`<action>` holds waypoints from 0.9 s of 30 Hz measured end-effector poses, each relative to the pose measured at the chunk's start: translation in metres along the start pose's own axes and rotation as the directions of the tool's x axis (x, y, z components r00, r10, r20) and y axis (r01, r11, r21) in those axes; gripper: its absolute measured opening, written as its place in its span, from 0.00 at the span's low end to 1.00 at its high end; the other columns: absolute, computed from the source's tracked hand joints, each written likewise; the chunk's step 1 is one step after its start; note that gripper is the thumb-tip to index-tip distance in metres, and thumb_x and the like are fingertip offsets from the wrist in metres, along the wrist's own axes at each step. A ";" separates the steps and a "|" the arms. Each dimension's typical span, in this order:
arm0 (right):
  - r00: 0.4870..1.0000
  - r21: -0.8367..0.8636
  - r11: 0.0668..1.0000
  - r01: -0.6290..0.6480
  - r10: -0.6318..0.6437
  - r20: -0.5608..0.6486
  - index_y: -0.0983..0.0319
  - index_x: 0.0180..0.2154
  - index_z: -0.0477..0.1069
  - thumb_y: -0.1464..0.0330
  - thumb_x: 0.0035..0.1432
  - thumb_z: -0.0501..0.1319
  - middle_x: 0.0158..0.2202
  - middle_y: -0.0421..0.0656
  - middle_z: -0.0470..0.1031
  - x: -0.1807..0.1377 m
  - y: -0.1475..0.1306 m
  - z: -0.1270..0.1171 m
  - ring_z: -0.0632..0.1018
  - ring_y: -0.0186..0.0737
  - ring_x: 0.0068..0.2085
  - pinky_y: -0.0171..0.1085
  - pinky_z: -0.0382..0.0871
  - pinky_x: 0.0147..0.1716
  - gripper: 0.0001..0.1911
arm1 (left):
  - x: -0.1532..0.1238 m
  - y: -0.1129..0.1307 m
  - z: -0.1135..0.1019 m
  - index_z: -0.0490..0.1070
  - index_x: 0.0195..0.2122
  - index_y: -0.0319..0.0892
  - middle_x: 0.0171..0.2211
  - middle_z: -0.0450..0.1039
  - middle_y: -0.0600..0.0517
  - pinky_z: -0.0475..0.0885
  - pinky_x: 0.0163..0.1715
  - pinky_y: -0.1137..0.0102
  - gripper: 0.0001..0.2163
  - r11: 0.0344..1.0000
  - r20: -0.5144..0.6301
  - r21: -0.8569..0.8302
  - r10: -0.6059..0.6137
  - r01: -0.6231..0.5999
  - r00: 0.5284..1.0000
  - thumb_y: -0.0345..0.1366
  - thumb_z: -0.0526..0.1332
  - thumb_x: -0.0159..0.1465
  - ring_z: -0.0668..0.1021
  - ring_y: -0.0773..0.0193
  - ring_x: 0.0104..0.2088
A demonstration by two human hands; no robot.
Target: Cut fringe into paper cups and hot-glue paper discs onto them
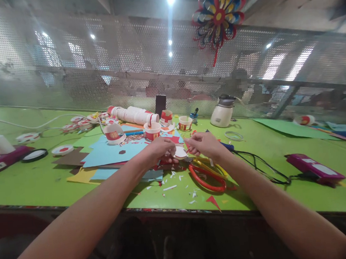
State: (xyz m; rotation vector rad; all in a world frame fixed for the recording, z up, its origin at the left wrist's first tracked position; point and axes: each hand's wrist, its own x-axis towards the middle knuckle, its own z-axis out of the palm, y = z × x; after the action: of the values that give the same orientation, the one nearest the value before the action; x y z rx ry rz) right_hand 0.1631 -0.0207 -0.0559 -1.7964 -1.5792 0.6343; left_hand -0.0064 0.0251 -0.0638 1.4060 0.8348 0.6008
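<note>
My left hand (164,148) is closed around the edge of a small white paper disc (180,152), which looks like a cut cup base. My right hand (203,145) is in a pinch just to the right of the disc, and a small red piece (188,145) shows at its fingertips; its exact shape is unclear. Below the right hand lie scissors with red handles (205,182) and yellow handles beside them. White paper scraps (169,188) and a red paper triangle (213,201) are scattered on the table in front of the hands.
Left are stacked coloured sheets (103,154), cut cups (114,134), a row of nested cups (134,114) and several red-and-white discs (62,150). A cream kettle-like pot (221,114) stands behind. Purple power strips (315,168) and cables lie right and left on the green table (251,139).
</note>
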 end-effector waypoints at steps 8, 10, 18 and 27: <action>0.993 -0.309 0.950 0.036 -0.069 -0.096 0.65 0.39 0.71 0.62 0.61 0.56 0.37 0.41 0.74 0.009 0.014 -0.048 0.76 0.36 0.34 0.39 0.72 0.34 0.13 | 0.006 0.000 -0.011 0.65 0.18 0.36 0.15 0.66 0.53 0.61 0.14 0.77 0.04 0.998 -0.065 -0.012 0.056 -0.057 0.996 0.23 0.57 0.48 0.71 0.70 0.15; 0.995 -0.412 0.911 0.024 -0.061 -0.075 0.65 0.39 0.71 0.62 0.60 0.57 0.38 0.41 0.75 0.010 0.016 -0.054 0.77 0.38 0.36 0.40 0.72 0.35 0.13 | 0.006 0.001 -0.014 0.64 0.19 0.36 0.16 0.67 0.52 0.62 0.14 0.76 0.04 0.998 -0.078 -0.019 0.063 -0.065 0.995 0.23 0.57 0.48 0.73 0.69 0.16; 0.991 -0.663 0.738 -0.128 0.065 -0.118 0.62 0.47 0.68 0.66 0.61 0.57 0.48 0.45 0.71 0.032 0.046 -0.085 0.75 0.42 0.44 0.44 0.71 0.41 0.13 | 0.007 0.004 -0.019 0.67 0.25 0.35 0.17 0.70 0.51 0.63 0.15 0.76 0.05 0.999 -0.106 -0.023 0.027 -0.030 0.994 0.24 0.56 0.47 0.75 0.65 0.18; 0.975 -0.735 0.665 -0.130 0.221 0.027 0.63 0.48 0.67 0.66 0.60 0.58 0.48 0.46 0.70 0.034 0.064 -0.083 0.75 0.42 0.43 0.44 0.71 0.40 0.15 | 0.012 0.003 -0.027 0.67 0.29 0.36 0.19 0.71 0.52 0.63 0.16 0.77 0.07 0.999 -0.146 -0.035 0.019 -0.025 0.989 0.24 0.55 0.48 0.74 0.67 0.18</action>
State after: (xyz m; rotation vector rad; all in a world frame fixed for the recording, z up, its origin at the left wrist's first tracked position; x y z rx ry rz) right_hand 0.2715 -0.0039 -0.0453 -2.5636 -1.9180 0.1652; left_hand -0.0203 0.0513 -0.0622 1.3510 0.9207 0.7394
